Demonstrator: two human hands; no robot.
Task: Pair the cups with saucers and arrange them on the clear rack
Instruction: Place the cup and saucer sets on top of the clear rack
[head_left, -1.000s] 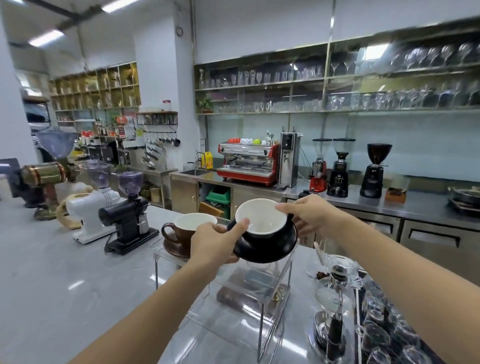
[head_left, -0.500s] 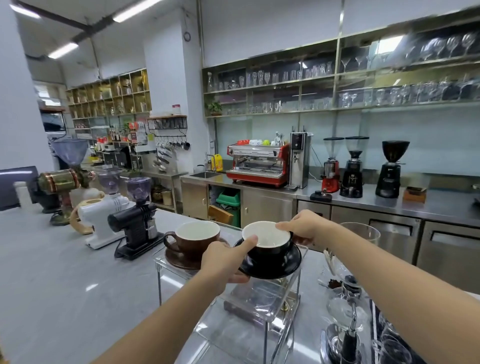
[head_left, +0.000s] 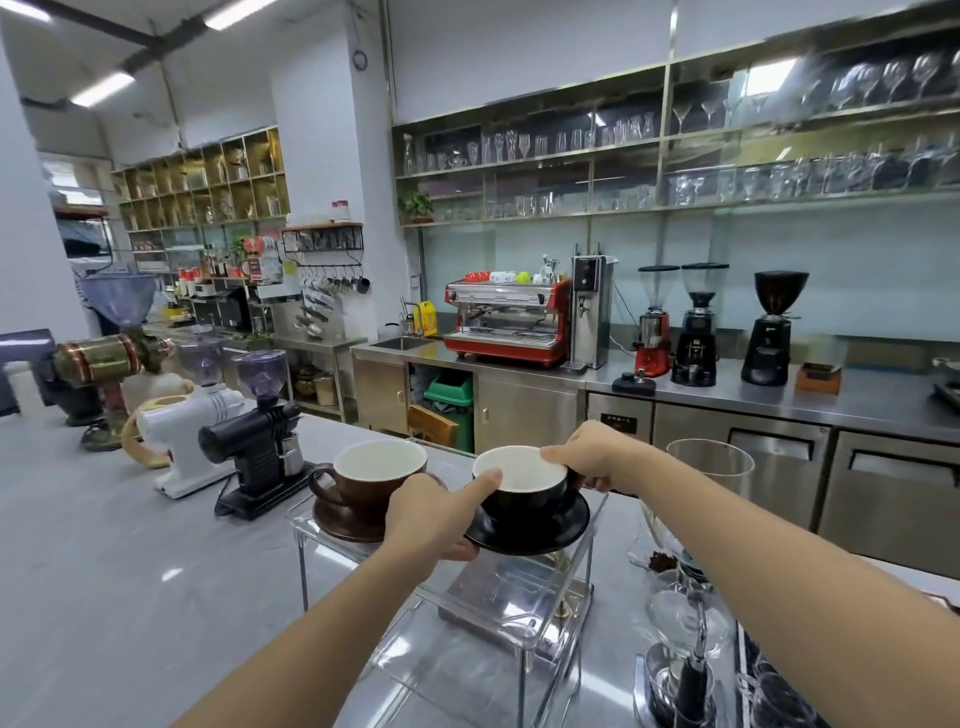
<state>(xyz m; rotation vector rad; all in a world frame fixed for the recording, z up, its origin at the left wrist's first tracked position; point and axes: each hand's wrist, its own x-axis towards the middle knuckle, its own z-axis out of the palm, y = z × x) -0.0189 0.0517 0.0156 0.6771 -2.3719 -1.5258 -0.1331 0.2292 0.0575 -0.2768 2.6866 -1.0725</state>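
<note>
Two cups sit on my clear rack (head_left: 582, 571) — the brown cup (head_left: 376, 480) on its brown saucer (head_left: 337, 525) at the left, the black cup (head_left: 524, 491) on its black saucer (head_left: 540, 532) beside it. My left hand (head_left: 434, 519) pinches the black saucer's edge, thumb on the cup's rim; my right hand (head_left: 597, 454) grips the cup's far side.

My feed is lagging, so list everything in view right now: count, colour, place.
black cup: 1, on black saucer, rack's right side
brown cup: 1, on brown saucer, rack's left side
clear rack: 1, near counter
grinders: 3, black, white, brass, left counter
espresso machine: 1, red, back counter
back grinders: 3, red, black, black
glass vessel: 1, clear, right
left hand: grip on black saucer, thumb on cup rim
right hand: grip on black cup's far side
</note>
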